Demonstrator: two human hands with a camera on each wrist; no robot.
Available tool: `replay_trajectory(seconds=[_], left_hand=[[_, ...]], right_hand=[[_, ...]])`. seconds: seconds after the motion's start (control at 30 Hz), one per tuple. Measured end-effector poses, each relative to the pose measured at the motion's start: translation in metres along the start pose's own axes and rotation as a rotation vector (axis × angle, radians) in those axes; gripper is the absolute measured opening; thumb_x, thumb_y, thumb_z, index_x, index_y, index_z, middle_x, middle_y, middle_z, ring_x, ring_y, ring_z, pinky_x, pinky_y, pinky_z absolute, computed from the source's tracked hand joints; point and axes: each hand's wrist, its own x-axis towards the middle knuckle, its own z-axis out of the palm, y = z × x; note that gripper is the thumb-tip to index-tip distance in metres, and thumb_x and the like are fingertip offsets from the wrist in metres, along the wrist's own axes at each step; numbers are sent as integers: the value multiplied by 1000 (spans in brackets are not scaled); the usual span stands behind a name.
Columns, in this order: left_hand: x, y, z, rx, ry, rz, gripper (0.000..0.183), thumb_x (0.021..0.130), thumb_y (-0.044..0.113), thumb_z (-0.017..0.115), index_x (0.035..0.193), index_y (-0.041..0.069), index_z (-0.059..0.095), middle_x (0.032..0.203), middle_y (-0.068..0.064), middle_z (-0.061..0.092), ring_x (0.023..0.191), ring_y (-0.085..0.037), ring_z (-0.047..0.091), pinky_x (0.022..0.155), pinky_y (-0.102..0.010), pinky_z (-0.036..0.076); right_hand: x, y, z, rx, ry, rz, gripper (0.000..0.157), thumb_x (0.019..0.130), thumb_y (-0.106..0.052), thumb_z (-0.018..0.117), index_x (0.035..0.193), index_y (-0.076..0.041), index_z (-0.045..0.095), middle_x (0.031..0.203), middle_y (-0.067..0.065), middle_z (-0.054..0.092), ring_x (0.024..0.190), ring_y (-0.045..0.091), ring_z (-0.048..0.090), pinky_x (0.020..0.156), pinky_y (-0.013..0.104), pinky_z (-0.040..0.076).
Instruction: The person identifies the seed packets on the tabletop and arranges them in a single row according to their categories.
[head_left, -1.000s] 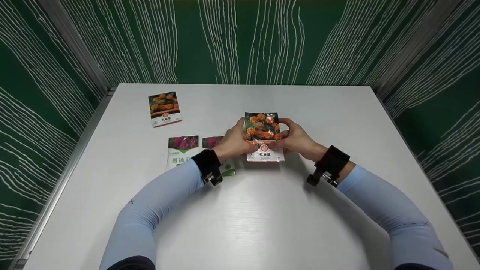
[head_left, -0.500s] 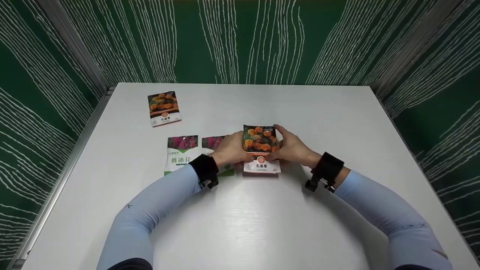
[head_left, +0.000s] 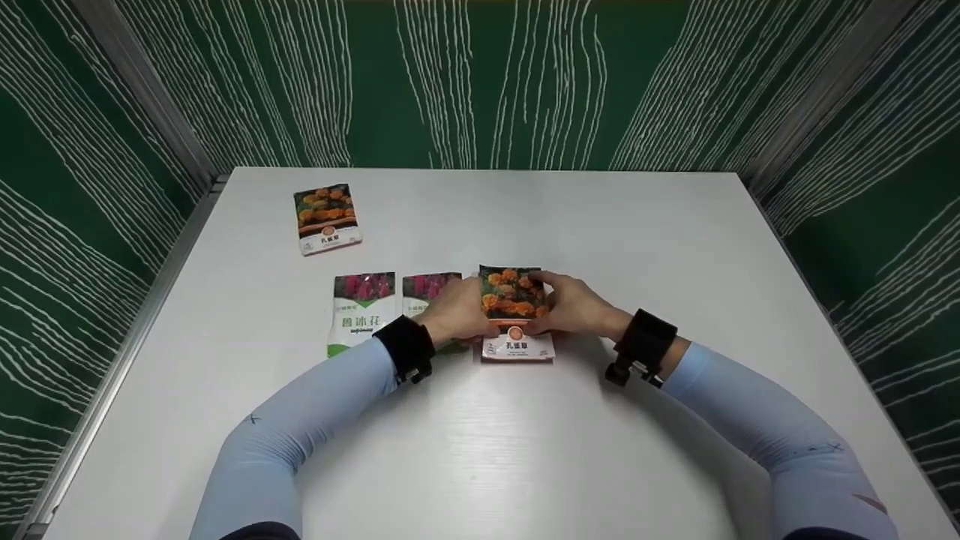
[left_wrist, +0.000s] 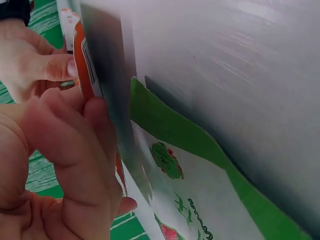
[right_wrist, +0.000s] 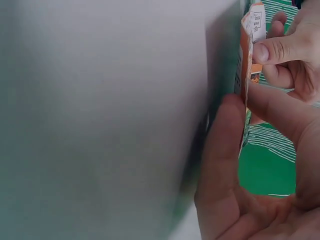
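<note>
A marigold seed packet (head_left: 514, 292), orange flowers above a white label, is pinched between both hands close over the table. My left hand (head_left: 456, 309) grips its left edge, thumb on the front and fingers behind. On the opposite edge, my right hand (head_left: 576, 304) holds it the same way. Both wrist views catch the held packet (left_wrist: 86, 70) nearly edge-on, with a gap and shadow beside the tabletop. Under my left hand lies a white-and-green seed packet (head_left: 421, 289) with pink flowers, partly covered. Its twin (head_left: 361, 311) lies just left of it.
Another marigold packet (head_left: 328, 217) lies slightly turned at the table's back left. The white table (head_left: 480, 450) is bounded by green walls (head_left: 375, 90) with white lines at the back and sides.
Both hands have brought the marigold packet toward the person, slightly left and down, beside the two pink-flower packets. Those packets and the far marigold packet stay in place.
</note>
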Motion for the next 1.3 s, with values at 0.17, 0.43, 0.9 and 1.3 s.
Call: replay_trajectory(seconds=[0.17,0.43,0.9,1.3], left_hand=[[-1,2,0,79,5,28,47,82,21,97,113,0,67,94,-8,68,69,-17,61,60,-29,55],[1,1,0,105,-16,59,36,82,20,96,90,8,62,76,2,56,64,-15,55,56,-28,46],[5,-4,1,151,9,65,39,79,26,97,87,11,62,75,3,55,65,-15,52,56,-30,46],[1,-12,-16,79,45,74,67,100,40,76,153,2,59,118,-16,79,92,-30,74,93,-43,61]], right_hand=[[-1,-1,0,-27,4,-9,109,79,-27,98,169,-11,38,123,16,78,112,27,72,103,44,54],[-1,0,3,-76,21,-30,107,79,-32,98,166,-6,42,138,20,71,120,30,69,109,49,53],[0,3,6,-207,66,-62,104,83,-40,94,166,-7,42,154,27,59,140,42,59,118,60,48],[-8,0,-1,-165,172,-114,79,93,-36,81,160,-6,50,80,5,71,66,18,60,61,33,46]])
